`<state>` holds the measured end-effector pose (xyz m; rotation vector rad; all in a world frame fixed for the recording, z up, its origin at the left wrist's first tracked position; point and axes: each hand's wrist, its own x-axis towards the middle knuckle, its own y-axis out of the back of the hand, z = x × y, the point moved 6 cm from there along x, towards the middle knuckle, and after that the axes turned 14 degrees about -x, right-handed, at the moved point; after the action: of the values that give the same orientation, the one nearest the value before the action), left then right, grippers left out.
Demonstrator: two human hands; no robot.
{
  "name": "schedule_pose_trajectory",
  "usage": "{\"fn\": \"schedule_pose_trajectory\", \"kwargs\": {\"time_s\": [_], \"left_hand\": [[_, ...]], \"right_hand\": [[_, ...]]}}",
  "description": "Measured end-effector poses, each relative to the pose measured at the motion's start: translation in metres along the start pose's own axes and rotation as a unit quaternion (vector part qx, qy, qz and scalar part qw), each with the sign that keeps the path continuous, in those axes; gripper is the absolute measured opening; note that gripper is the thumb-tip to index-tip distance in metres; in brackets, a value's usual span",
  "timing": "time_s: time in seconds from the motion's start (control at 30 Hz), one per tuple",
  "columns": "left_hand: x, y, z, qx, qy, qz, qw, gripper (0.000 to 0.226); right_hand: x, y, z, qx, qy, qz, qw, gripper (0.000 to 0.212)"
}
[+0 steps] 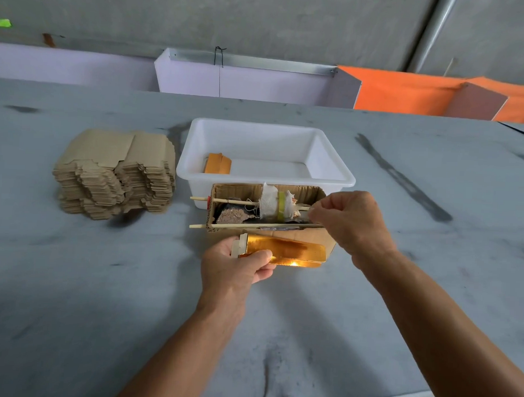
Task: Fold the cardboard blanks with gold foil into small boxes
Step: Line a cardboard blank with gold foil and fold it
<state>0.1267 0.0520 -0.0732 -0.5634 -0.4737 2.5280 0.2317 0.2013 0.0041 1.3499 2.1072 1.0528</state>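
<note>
My left hand [237,264] grips one end of a flat blank [285,252] with its gold foil side up, held just in front of a small open cardboard box [315,240]. My right hand [350,220] reaches over the right end of that box, its fingertips pinching the end of a thin wooden stick [248,226] that lies across the box. A second stick with a white cloth roll [277,204] lies in the box. A tall stack of brown cardboard blanks [116,172] stands at the left. One folded gold box [217,164] lies inside the white plastic tub [330,177].
The grey table [73,281] spreads wide in front and to both sides. Behind it stand a lilac partition [244,82] and orange panels [407,93], with a concrete wall beyond.
</note>
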Motion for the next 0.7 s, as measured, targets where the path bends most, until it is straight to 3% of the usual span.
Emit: {"fn": "schedule_pose_trajectory", "kwargs": {"time_s": [0.13,0.27,0.43,0.6,0.7], "left_hand": [[-0.001,-0.001,0.001,0.001,-0.004,-0.005,1.0,0.018],[-0.002,0.0,0.002,-0.004,-0.006,-0.002,1.0,0.019],[-0.001,0.001,0.003,-0.005,-0.003,0.002,1.0,0.022],[-0.001,0.001,0.003,-0.009,-0.003,0.0,1.0,0.022],[-0.002,0.0,0.003,-0.009,-0.01,-0.009,1.0,0.018]], "right_hand": [[0.016,-0.003,-0.005,-0.093,-0.001,-0.056,0.994,0.011],[0.027,-0.012,-0.008,-0.076,-0.017,-0.122,0.99,0.013],[0.038,-0.01,-0.009,-0.066,-0.019,-0.108,0.992,0.014],[0.043,-0.008,-0.011,-0.058,-0.02,-0.127,0.99,0.028],[0.036,0.001,-0.011,-0.063,-0.017,-0.109,0.992,0.023]]}}
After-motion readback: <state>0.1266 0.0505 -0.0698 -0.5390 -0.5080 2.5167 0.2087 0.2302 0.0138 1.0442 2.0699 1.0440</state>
